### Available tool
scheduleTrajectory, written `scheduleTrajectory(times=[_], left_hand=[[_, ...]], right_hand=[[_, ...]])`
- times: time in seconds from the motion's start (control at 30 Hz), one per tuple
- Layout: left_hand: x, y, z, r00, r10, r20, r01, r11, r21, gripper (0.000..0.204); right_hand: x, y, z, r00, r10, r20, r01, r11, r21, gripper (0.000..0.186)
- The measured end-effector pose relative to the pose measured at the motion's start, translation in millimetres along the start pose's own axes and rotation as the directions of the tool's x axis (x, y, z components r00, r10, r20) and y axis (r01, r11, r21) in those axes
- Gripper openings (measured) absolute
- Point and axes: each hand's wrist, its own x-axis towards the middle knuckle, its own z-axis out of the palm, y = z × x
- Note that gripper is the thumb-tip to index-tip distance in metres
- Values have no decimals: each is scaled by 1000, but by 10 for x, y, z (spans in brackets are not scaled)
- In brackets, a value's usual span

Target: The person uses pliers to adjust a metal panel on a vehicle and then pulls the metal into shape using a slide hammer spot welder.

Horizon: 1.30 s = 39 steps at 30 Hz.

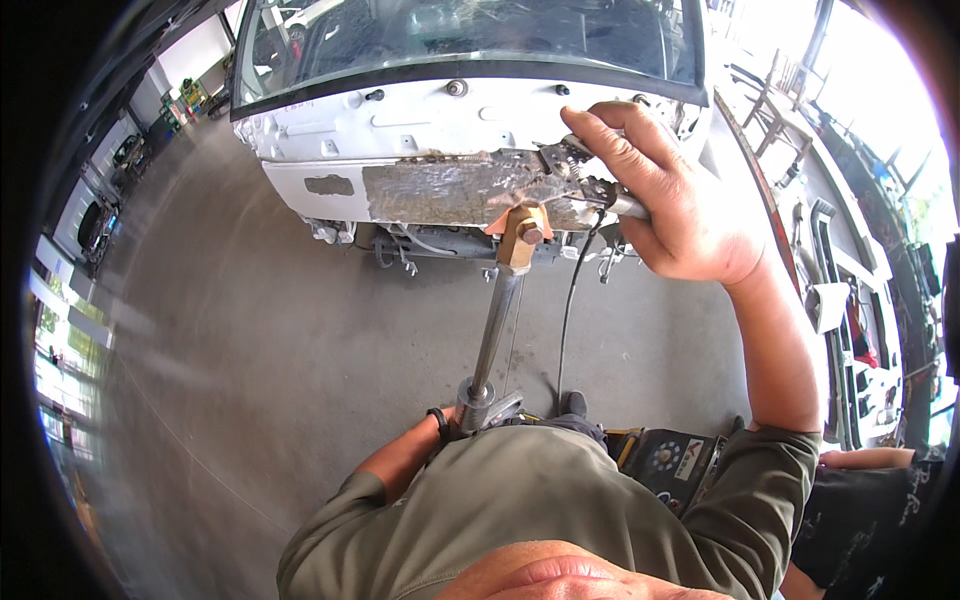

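Note:
A dent-puller slide hammer (494, 325) slants from my waist up to the rear panel. Its brass head (521, 240) and copper-coloured tip meet the bare-metal strip (430, 190) on the white panel. My left hand (454, 420), mostly hidden, is closed at the cylindrical weight at the lower end; its fingers barely show. Against the panel's right part, my right hand (675, 190) closes round a dark metal clamp (568, 160) with a spring, index finger stretched over its top. A short metal tube (628, 206) lies by the thumb. From the clamp hangs a black cable (570, 310).
Above the panel is the vehicle's large window (460, 40). A dark machine box (668, 460) stands beside my legs. Removed body panels (850, 290) and a wooden chair (780, 105) are at right. Another person's arm (868, 458) shows at lower right. Grey floor (250, 330) stretches left.

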Motion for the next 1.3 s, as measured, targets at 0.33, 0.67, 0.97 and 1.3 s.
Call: scheduleTrajectory(times=[0.33, 0.67, 0.97, 1.3], left_hand=[[-82, 19, 1, 1000, -6, -28, 6, 1000, 6, 44], [-160, 20, 7, 998, -12, -55, 12, 1000, -5, 44], [-170, 38, 7, 998, -13, -64, 13, 1000, -9, 44], [-186, 20, -46, 997, -17, -70, 16, 1000, -10, 44]], right_hand=[[-41, -62, -43, 999, -31, -30, 26, 985, -168, 93], [-30, -72, -47, 999, -24, -40, 16, 984, -179, 91], [-27, -68, -31, 999, -18, -33, 11, 978, -209, 92], [23, -71, -19, 1000, 17, -16, -21, 969, -247, 92]])
